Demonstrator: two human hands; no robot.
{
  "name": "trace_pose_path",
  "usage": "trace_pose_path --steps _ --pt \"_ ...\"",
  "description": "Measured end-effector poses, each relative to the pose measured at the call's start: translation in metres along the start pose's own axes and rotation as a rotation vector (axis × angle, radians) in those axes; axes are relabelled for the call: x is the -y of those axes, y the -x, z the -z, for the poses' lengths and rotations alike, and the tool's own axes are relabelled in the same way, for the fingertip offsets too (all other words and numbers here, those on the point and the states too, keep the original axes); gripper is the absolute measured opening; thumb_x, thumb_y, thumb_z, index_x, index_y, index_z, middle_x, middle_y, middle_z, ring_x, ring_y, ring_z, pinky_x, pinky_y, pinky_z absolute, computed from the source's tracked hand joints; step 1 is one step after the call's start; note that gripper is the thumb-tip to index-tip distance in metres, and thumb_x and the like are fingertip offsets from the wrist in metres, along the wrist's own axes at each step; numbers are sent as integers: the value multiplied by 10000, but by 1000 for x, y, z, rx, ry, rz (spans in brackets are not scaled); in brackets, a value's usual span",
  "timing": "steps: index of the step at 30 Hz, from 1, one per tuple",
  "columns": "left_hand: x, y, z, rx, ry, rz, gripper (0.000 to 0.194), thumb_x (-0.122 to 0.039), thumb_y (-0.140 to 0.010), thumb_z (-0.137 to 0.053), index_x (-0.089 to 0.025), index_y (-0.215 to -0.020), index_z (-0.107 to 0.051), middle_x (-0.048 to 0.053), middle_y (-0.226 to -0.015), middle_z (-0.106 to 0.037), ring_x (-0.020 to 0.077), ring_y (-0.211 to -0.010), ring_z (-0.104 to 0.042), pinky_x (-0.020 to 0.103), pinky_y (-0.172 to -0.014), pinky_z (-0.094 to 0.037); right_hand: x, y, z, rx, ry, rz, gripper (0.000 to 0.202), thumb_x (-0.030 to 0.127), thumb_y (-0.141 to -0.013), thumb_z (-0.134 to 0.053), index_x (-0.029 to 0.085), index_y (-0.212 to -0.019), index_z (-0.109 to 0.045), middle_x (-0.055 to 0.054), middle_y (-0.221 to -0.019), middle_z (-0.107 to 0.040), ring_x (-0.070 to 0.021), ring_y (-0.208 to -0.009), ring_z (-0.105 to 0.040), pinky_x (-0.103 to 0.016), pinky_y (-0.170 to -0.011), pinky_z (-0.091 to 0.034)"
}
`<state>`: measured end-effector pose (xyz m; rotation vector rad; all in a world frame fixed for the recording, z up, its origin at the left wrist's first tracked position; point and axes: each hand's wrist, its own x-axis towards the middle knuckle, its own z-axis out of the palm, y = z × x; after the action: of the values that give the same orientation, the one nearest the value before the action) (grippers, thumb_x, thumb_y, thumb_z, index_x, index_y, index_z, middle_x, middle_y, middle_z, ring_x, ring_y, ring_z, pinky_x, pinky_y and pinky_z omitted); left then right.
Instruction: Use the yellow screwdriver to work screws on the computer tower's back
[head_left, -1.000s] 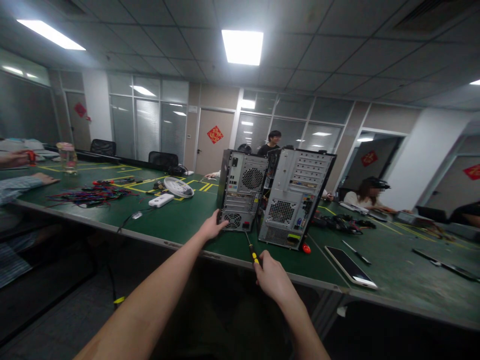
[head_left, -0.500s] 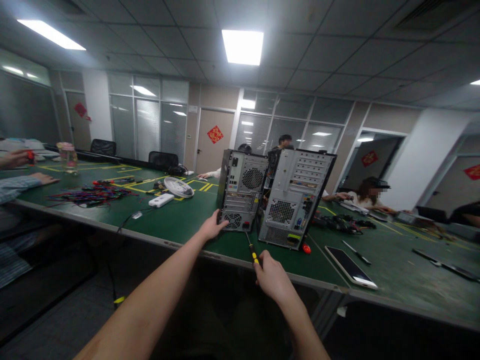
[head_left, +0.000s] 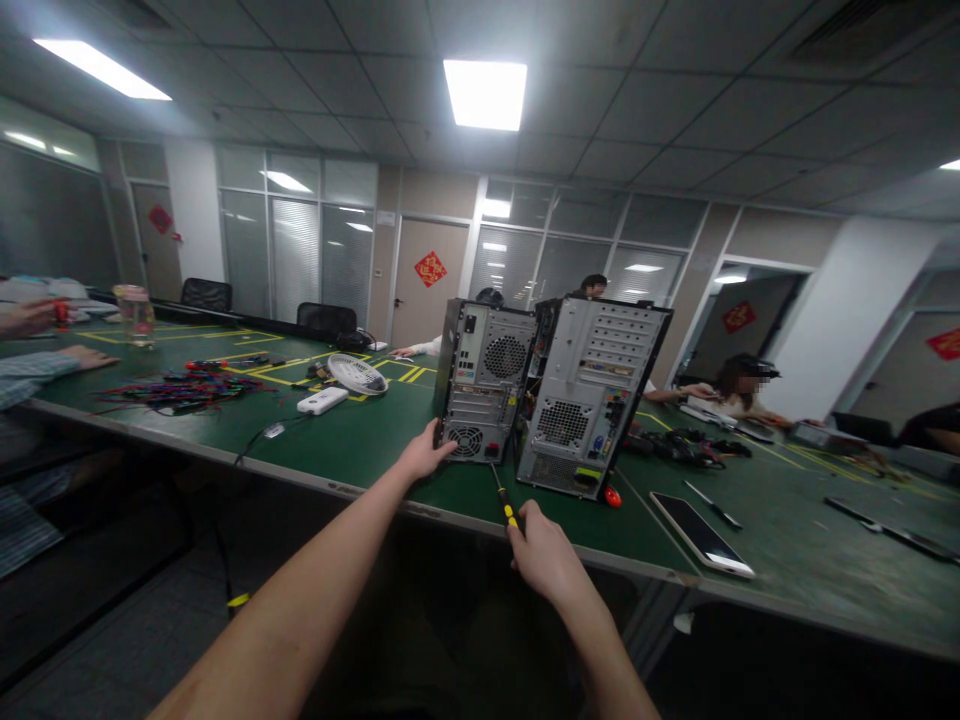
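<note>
Two computer cases stand upright side by side, rear panels towards me: a smaller one (head_left: 489, 370) and a taller one (head_left: 581, 400). At the lower left edge of the smaller case is my left hand (head_left: 426, 455), its thumb on the rear panel beside the fan grille and its fingers partly hidden round the side. My right hand (head_left: 541, 548) is closed round the handle end of a black and yellow screwdriver (head_left: 506, 508). The screwdriver's shaft points at the smaller case's lower right corner; whether the tip touches a screw is too small to tell.
Left on the green table (head_left: 352, 440) lie a white power strip (head_left: 322, 401), a round white fan-like part (head_left: 358, 374) and a heap of coloured wires (head_left: 187, 388). To the right are a phone (head_left: 701, 535) and a thin tool (head_left: 712, 504). Other people sit around the table.
My hands, the screwdriver and both cases stay in place. Behind the taller case, a person's head has shifted right, and a co-worker's hand on the far side has moved slightly.
</note>
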<state>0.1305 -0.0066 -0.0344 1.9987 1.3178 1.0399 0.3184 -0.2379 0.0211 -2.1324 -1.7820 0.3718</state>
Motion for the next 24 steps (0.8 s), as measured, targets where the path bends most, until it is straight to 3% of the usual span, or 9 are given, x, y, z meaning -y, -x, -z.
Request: trace_pose_path --steps 10,17,24 --pt "-3 2 1 -8 5 12 860 -546 -877 -624 -139 -1549 -275 192 -1479 -521 292 -1367 -512 373 -1119 -381 -2 -2 1 5 -24 -10 91 255 -999 -440 206 -1047 -500 -86 -918 -750 -192 -802 -726 -268 -721 -439" --pt "-6 3 3 -1 4 11 845 -518 -881 -628 -137 -1548 -275 190 -1466 -536 294 -1332 -545 379 -1103 -399 -2 -4 -2 -18 -60 -1 90 266 -993 -460 206 -1038 -510 -70 -978 -736 -146 -673 -705 -243 -659 -437" --pt "-6 4 2 -18 -2 11 832 -514 -877 -635 -153 -1544 -294 170 -1455 -554 286 -1316 -560 367 -1098 -406 5 3 -4 -214 49 66 135 208 -1000 -455 223 -1100 -544 -69 -987 -704 -210 -919 -685 -262 -764 -412"
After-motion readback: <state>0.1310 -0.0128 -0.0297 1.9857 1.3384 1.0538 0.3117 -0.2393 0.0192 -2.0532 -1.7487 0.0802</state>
